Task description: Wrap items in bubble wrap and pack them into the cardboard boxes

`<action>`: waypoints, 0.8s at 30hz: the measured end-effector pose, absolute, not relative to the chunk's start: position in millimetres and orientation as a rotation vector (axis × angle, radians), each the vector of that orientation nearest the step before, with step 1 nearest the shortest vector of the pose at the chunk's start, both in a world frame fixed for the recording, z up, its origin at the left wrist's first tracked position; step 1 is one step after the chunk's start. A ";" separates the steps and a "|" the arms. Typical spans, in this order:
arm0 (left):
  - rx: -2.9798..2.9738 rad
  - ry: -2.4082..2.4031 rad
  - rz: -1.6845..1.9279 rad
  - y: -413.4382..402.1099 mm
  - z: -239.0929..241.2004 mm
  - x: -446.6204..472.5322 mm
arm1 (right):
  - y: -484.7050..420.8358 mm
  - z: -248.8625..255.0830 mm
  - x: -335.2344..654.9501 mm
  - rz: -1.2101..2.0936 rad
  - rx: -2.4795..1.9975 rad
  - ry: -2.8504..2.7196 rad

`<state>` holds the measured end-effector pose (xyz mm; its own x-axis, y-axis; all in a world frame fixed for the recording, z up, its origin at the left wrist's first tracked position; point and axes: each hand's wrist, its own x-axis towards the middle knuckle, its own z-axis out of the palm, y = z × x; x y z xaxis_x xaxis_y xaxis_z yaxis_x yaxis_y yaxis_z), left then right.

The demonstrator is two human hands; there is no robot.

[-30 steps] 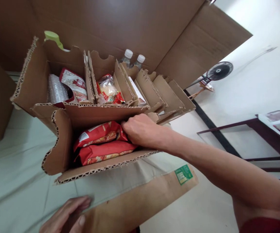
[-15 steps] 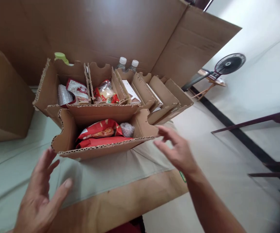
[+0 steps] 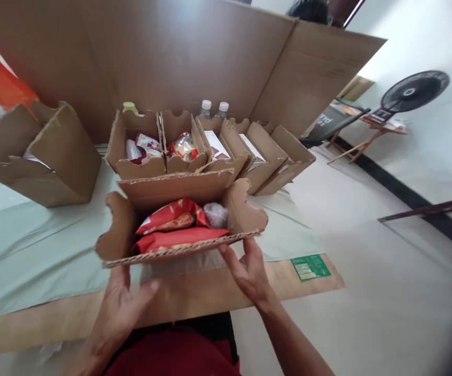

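Green-covered worktop [image 3: 34, 261], front edge: both hands grip cardboard box [image 3: 245, 209] from below, left hand [image 3: 126, 297] and right hand [image 3: 249, 269] fingers spread; red snack packs [image 3: 171, 230] inside.

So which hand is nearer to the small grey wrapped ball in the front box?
Right. The right hand is below the grey wrapped ball; the left hand is under the box's other end.

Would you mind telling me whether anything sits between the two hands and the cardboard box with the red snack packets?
Nothing visible does. The left hand and the right hand are already under the near edge of the cardboard box, fingers against it. The red packets lie inside, and the other boxes stand behind.
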<state>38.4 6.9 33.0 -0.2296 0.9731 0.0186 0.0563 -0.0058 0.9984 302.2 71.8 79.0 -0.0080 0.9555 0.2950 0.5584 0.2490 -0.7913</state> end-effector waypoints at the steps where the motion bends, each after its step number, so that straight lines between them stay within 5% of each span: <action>1: 1.123 1.418 1.402 0.4 38.4 30.4 | 67.0 82.7 293.7 0.602 -1.386 -1.694; 5: 1.239 1.363 1.574 23.7 91.2 16.8 | 71.0 115.5 277.8 0.635 -1.298 -1.743; 9: 1.443 1.044 1.578 66.8 135.4 61.2 | 67.0 143.9 308.1 0.294 -1.361 -1.555; 13: 1.430 1.035 1.482 48.3 121.7 81.8 | 37.6 133.8 314.7 0.045 -1.398 -1.312; 19: 1.213 1.206 1.676 14.6 99.7 19.0 | 42.2 121.8 257.5 0.519 -1.209 -1.630; 24: 1.315 1.104 1.606 27.3 109.6 53.6 | 48.6 120.3 272.7 0.223 -1.291 -1.327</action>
